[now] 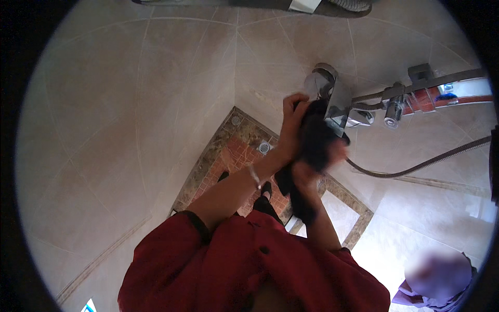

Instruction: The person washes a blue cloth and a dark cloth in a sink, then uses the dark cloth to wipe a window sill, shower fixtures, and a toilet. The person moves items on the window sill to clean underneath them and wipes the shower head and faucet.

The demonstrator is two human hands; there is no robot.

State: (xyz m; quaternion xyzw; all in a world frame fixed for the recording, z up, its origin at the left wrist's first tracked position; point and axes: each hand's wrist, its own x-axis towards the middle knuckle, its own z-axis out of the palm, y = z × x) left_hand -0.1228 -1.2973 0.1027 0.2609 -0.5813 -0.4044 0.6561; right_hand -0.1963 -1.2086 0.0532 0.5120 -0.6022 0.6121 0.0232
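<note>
Both of my hands are on a dark cloth (315, 134) at the chrome shower mixer tap (338, 103) on the tiled wall. My left hand (293, 121) grips the cloth from its left side, close to the tap's left end. Lower down and to the right, my right hand (319, 163) is blurred and wrapped around the cloth, part of which hangs down over the forearm. The cloth hides the lower part of the tap and some of my fingers.
A shower hose (421, 165) curves off to the right below a chrome fitting (393, 111). Red and white items stand on a wall shelf (464, 99). A floor drain (264, 147) lies in the red mosaic floor. Another person (432, 284) is at the lower right.
</note>
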